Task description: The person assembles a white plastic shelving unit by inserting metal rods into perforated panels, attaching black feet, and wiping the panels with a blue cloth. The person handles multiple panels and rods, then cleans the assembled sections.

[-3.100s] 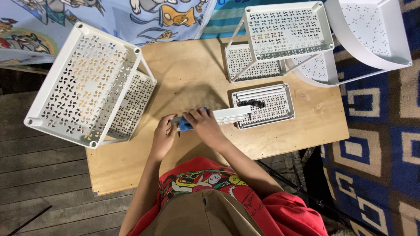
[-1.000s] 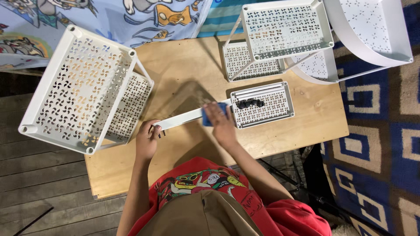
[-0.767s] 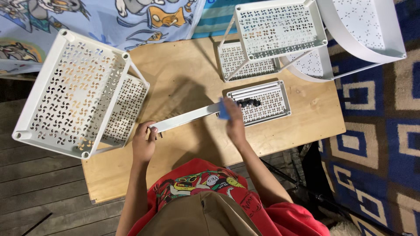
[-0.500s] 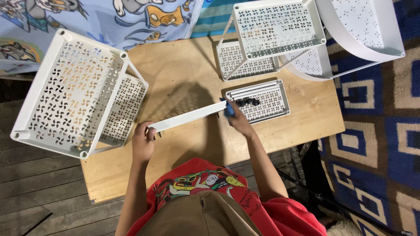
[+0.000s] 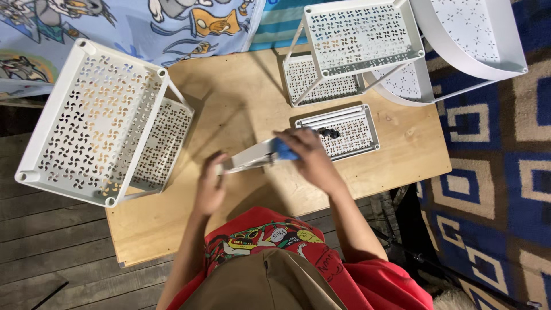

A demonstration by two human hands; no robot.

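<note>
- White metal formed the long flat bar [image 5: 248, 157], held just above the wooden tabletop [image 5: 402, 166] between both hands.
- Its long axis ran left to right, rising slightly toward the right.
- Left hand [image 5: 210, 186] closed its grip on the bar's left end.
- Right hand [image 5: 307, 156] closed its grip on a blue tool [image 5: 283, 150] at the bar's right end; motion blur hid the fingers.
- Just beyond the right hand lay a small white perforated tray [image 5: 344, 131] holding dark screws [image 5: 329, 133].
- Farther left stood a large white perforated shelf [image 5: 94, 123].
</note>
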